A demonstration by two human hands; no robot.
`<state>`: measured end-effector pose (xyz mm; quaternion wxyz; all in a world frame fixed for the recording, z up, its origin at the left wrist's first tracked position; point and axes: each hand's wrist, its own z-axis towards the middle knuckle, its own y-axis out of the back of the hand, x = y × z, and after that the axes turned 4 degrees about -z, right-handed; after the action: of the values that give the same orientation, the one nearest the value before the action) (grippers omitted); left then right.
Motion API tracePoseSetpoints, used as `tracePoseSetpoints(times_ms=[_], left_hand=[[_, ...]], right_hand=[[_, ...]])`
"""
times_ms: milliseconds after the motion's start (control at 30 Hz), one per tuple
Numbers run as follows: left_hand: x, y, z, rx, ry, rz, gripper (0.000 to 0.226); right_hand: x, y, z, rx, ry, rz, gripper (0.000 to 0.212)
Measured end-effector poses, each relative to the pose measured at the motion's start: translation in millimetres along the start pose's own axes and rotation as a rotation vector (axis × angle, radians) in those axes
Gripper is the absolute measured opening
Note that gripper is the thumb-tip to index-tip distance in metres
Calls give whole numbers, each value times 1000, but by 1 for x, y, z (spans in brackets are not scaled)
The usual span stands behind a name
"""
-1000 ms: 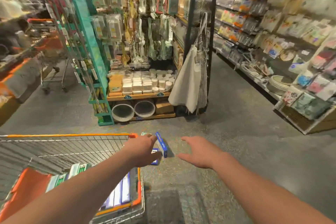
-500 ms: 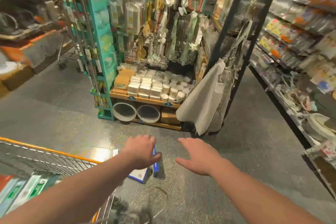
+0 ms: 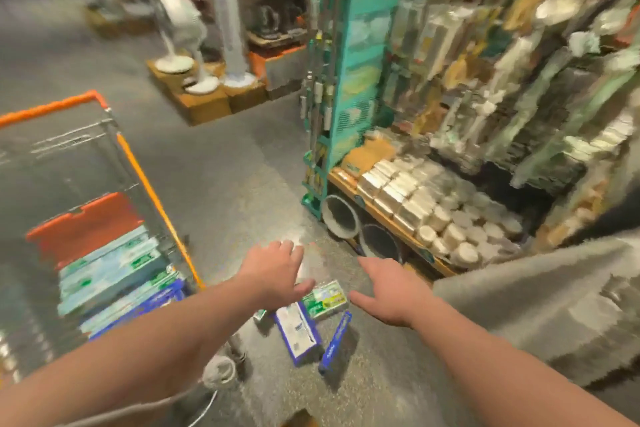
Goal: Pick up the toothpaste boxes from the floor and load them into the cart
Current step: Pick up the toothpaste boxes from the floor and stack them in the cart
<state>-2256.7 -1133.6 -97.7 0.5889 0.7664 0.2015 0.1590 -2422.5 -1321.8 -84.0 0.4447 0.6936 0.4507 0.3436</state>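
Observation:
Three toothpaste boxes lie on the grey floor below my hands: a green-and-white box (image 3: pixel 325 299), a blue-and-white box (image 3: pixel 296 331) lying flat, and a narrow blue box (image 3: pixel 335 340) on its edge. My left hand (image 3: pixel 275 270) hovers above them with fingers spread, holding nothing. My right hand (image 3: pixel 389 291) reaches out beside it, fingers straight, also holding nothing. The wire cart (image 3: pixel 145 180) with an orange rim stands at the left. It holds several green-and-white and blue toothpaste boxes (image 3: pixel 110 274) stacked beside an orange flap.
A shelf unit (image 3: pixel 398 204) with white tubs and hanging goods stands at the right, two round bins (image 3: pixel 341 218) under it. A teal rack (image 3: pixel 349 87) stands at its corner. Grey cloth (image 3: pixel 540 298) hangs at the right. Standing fans (image 3: pixel 180 31) are at the far back.
The view has swung left and down. The cart now stands at the left with its load visible, and the boxes on the floor show below my hands. Both hands stay spread and hold nothing.

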Motion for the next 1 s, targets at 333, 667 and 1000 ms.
tracePoseSetpoints(times_ms=[333, 667, 1000], left_hand=[[-6, -26, 9, 50, 400, -129, 77], [2, -74, 71, 59, 584, -227, 86], [-36, -165, 122, 116, 787, -313, 86]], right_hand=[[-25, 1, 115, 100, 434, -213, 88], [-21, -15, 221, 142, 592, -264, 89], [-53, -102, 307, 253, 790, -299, 90]])
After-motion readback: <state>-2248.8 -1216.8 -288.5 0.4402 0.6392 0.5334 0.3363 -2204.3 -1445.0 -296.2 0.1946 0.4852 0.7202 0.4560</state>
